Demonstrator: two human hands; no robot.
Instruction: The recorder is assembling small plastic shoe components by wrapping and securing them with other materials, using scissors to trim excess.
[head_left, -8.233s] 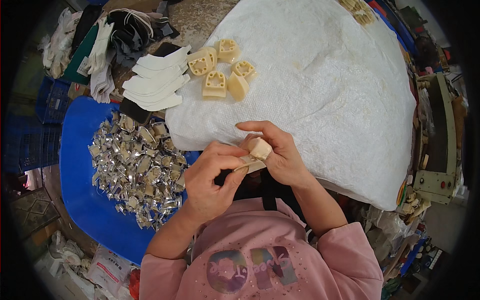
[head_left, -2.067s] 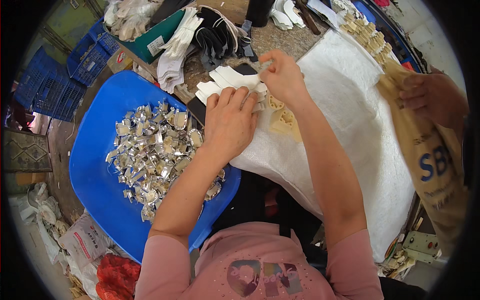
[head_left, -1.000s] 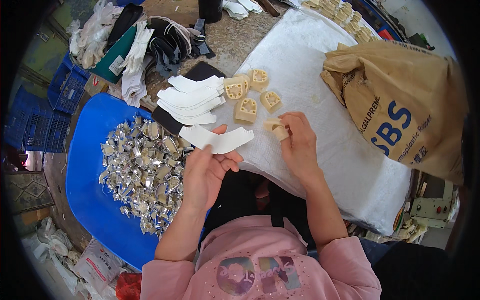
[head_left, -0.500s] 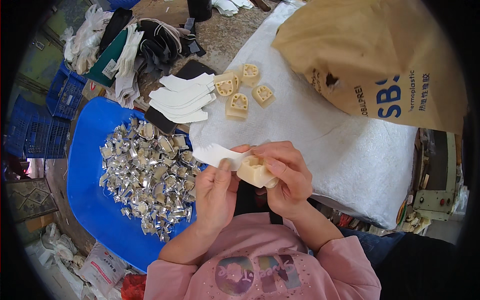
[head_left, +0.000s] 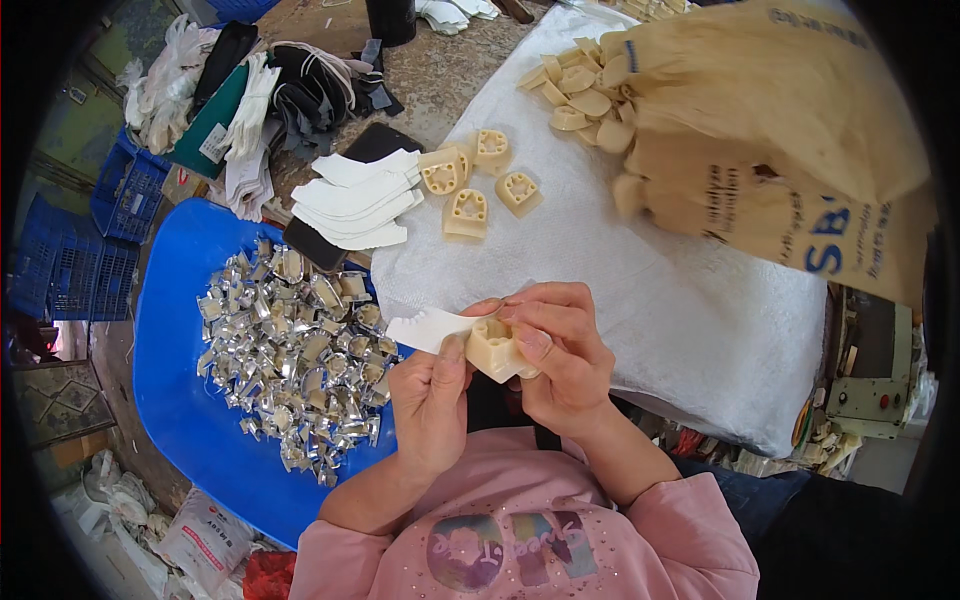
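Before my chest, both hands hold one beige plastic shoe-heel block (head_left: 493, 354), its hollow top facing up. My left hand (head_left: 428, 405) is closed, thumb against the block's left side, pinching a white curved cover strip (head_left: 425, 328) whose notched end sticks out leftward. My right hand (head_left: 572, 362) grips the block from the right, fingertips at the strip's other end along the rim. Several similar beige heel blocks (head_left: 466, 214) stand just beyond on the white-wrapped surface (head_left: 560, 250). To their left lies a stack of white cover strips (head_left: 350, 205) on a dark flat object (head_left: 385, 142).
A blue tub (head_left: 165, 340) full of silver-covered heels (head_left: 300, 350) stands at the left. A brown paper sack (head_left: 750, 130) lies at the far right, with loose beige pieces (head_left: 585, 95) by its mouth. Blue crates (head_left: 75, 255) and bundled gloves and dark cloth (head_left: 310, 95) are farther left.
The brown sack has shifted right and tilted, and a pile of beige pieces now shows beside it. My hands keep their hold on the block and strip, shifting slightly.
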